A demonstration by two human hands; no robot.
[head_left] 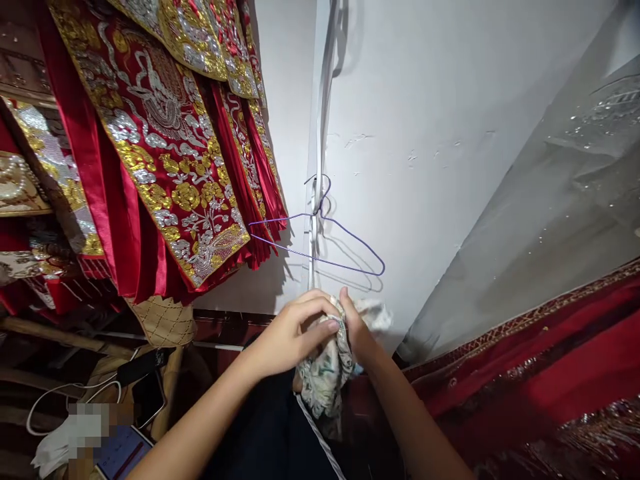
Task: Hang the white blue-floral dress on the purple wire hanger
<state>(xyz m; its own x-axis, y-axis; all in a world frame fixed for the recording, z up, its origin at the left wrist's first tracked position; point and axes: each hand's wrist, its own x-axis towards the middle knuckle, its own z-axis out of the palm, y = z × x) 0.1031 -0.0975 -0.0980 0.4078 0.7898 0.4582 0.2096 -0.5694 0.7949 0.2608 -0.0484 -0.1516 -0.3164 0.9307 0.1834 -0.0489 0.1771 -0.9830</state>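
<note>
Bunched between my two hands is a pale cloth (pixel 325 383) with a green and grey pattern and a gathered edge; whether it is a garment I cannot tell. My left hand (pixel 303 330) pinches it from the left, thumb and fingers closed on the fabric. On the other side my right hand (pixel 357 330) grips it, thumb pointing up, its other fingers mostly hidden behind the cloth. Part of the fabric sticks out beyond the right hand. Just above both hands, a bare purple wire hanger (pixel 350 268) hangs by its hook from a white strip on the wall.
Red embroidered garments (pixel 170 153) with gold and silver hang at the left. A clear plastic cover (pixel 550 193) and red fabric (pixel 575 360) line the right. At lower left, a wooden chair (pixel 173 380) holds a phone (pixel 150 397), a white cable (pixel 35 407) and other items.
</note>
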